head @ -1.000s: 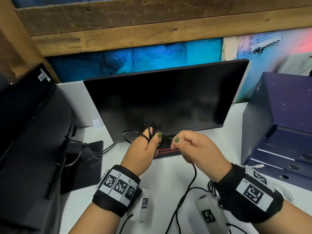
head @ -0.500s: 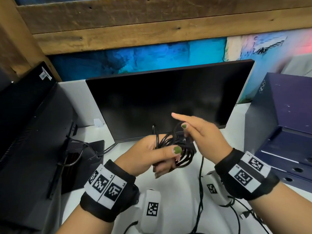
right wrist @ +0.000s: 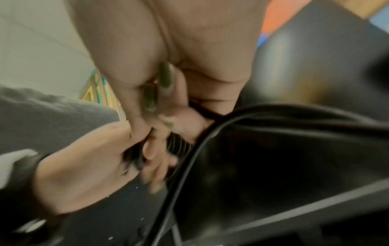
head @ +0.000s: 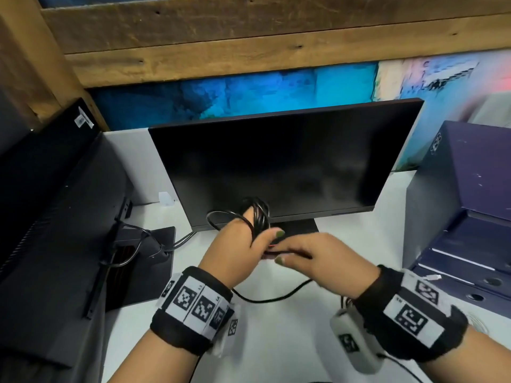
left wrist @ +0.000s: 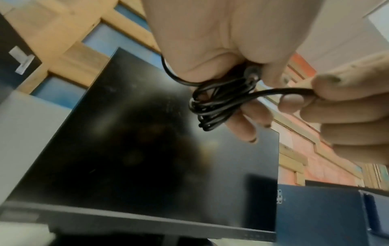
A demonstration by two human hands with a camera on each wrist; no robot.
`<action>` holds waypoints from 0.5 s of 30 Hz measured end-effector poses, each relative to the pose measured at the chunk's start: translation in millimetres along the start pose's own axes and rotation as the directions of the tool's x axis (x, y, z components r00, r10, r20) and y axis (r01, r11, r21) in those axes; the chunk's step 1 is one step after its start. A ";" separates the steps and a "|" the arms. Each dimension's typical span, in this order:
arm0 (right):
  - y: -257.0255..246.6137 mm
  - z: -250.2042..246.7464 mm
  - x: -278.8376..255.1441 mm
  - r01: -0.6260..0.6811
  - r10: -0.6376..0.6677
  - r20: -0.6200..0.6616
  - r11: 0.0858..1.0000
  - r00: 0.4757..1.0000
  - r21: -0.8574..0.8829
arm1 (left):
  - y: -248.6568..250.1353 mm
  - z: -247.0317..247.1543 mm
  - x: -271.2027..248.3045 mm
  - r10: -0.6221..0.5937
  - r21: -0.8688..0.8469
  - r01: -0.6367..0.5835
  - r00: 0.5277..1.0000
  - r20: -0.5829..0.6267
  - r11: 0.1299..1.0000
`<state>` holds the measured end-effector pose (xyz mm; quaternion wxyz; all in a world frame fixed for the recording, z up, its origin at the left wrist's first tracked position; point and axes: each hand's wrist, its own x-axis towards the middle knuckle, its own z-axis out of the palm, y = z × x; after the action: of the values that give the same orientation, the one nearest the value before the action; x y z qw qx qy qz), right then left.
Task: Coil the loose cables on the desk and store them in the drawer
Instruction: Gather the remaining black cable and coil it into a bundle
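Note:
A thin black cable (head: 258,217) is wound in several loops round my left hand (head: 243,250), which grips the bundle in front of the monitor. In the left wrist view the coil (left wrist: 212,106) hangs under the curled left fingers. My right hand (head: 312,258) sits just right of the left one and pinches the free strand (left wrist: 284,91) between thumb and fingers. The loose tail (head: 276,295) droops below both wrists onto the white desk (head: 276,341). A dark blue drawer unit (head: 470,217) stands at the right.
A dark monitor (head: 276,167) stands right behind the hands. A second black screen (head: 49,217) with its stand and cables fills the left side. A white cable tip (head: 432,277) lies on the drawer unit's front.
The right hand swung down from above the coil and now pinches the strand beside the left thumb. The left hand turned, so the loops stand up over its fingers again.

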<state>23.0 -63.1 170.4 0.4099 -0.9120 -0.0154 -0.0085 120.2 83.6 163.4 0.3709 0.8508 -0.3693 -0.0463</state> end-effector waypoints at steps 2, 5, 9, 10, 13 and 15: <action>0.3 -13.2 -0.7 0.033 -0.038 -0.061 0.995 0.997 -0.093 | 0.8 3.4 -4.4 0.006 0.009 -0.007 0.993 0.114 1.000; 0.9 -24.6 -3.1 0.054 -0.070 -0.163 0.993 0.984 -0.101 | 9.1 2.5 -4.4 -0.027 0.002 0.027 0.951 0.307 1.000; 16.1 -35.4 1.5 0.095 -0.132 -0.310 0.987 0.941 -0.131 | 14.2 -4.0 -5.3 0.019 -0.321 0.143 0.892 0.452 0.936; 22.1 -35.2 3.0 0.101 -0.139 -0.333 0.986 0.933 -0.130 | 13.8 -5.6 -6.6 0.058 -0.446 0.165 0.894 0.444 0.880; 36.3 -24.6 6.8 0.030 -0.098 -0.345 0.980 0.933 -0.199 | 16.4 -5.4 -8.0 0.209 -0.733 0.160 0.900 0.384 0.661; 40.1 -15.2 6.4 0.015 -0.044 -0.309 0.995 0.950 -0.095 | 18.7 -2.4 -6.1 0.256 -0.829 0.108 0.922 0.289 0.549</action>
<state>30.7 -101.0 150.6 0.3647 -0.9168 0.0360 -0.1587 105.5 80.7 176.4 0.6520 0.5302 -0.4032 -0.3622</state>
